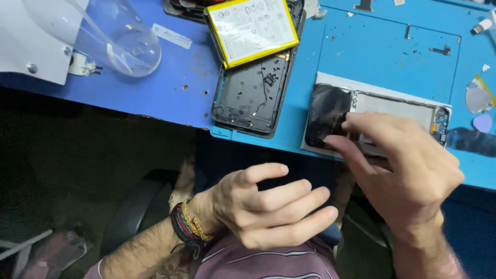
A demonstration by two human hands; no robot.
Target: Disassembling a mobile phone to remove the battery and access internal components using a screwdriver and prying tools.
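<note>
**Opened phone on the repair mat: hand positions and component state**

The opened phone (392,111) lies flat on the blue repair mat (372,46), at the near edge of the bench, right of centre. Its left end is covered by a glossy black film or panel (326,114); the middle shows a pale grey plate, and the right end exposes a small blue circuit section (440,121). A light-coloured border runs along its far side.

The right hand (408,165) rests over the near edge of the phone. Its fingertips (341,129) are pinched together on the edge of the black film. Whether the film is lifted off the phone cannot be determined.

The left hand (268,206) hovers below the bench edge, near the person's lap, well apart from the phone. Its fingers are loosely curled and hold nothing. Braided bands (187,227) sit on the wrist.

To the left of the phone, a black rear housing (248,98) lies open-side up, with small parts scattered inside. A flat battery with a yellow border (252,28) rests tilted across its far end. A clear plastic shield (111,36) stands at the far left. Two plastic picks (480,111) lie at the right edge of the mat.
</note>
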